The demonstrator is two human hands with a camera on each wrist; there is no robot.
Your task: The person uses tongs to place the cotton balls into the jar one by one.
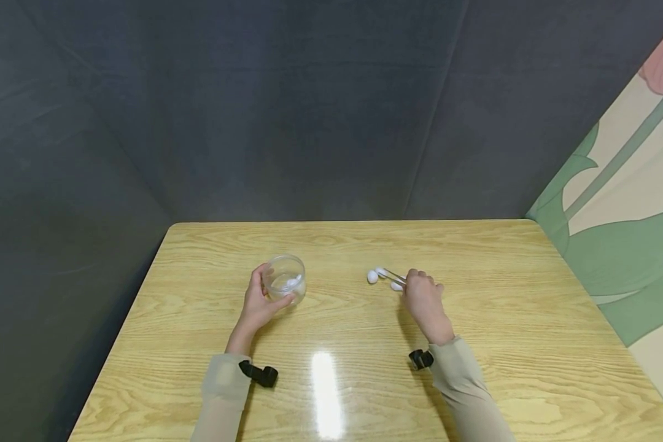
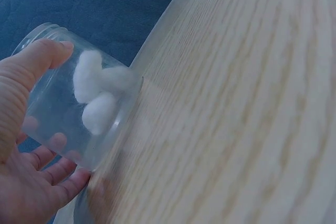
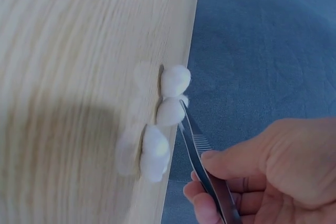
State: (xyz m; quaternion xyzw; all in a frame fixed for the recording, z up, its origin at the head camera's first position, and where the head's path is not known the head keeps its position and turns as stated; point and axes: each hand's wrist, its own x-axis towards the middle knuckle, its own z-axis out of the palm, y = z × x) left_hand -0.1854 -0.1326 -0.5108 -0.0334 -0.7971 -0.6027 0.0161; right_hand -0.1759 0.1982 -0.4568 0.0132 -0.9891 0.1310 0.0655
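Note:
My left hand [image 1: 258,306] holds a clear round jar [image 1: 279,268], thumb on one side and fingers round the other. The jar stands upright on the table with several white cotton balls [image 2: 98,114] inside, against its bottom. My right hand [image 1: 426,302] pinches metal tweezers [image 3: 198,142] between thumb and fingers. The tips meet the middle cotton ball [image 3: 170,112] of a small group on the table; I cannot tell whether they grip it. Beside it lie a rounder cotton ball [image 3: 176,81] and a longer one [image 3: 155,155].
The wooden table [image 1: 364,344] has a far edge behind both hands, with a dark cloth [image 1: 309,123] hanging beyond it. To the right is a flower-patterned cloth [image 1: 630,245]. Each wrist carries a small black camera [image 1: 259,373].

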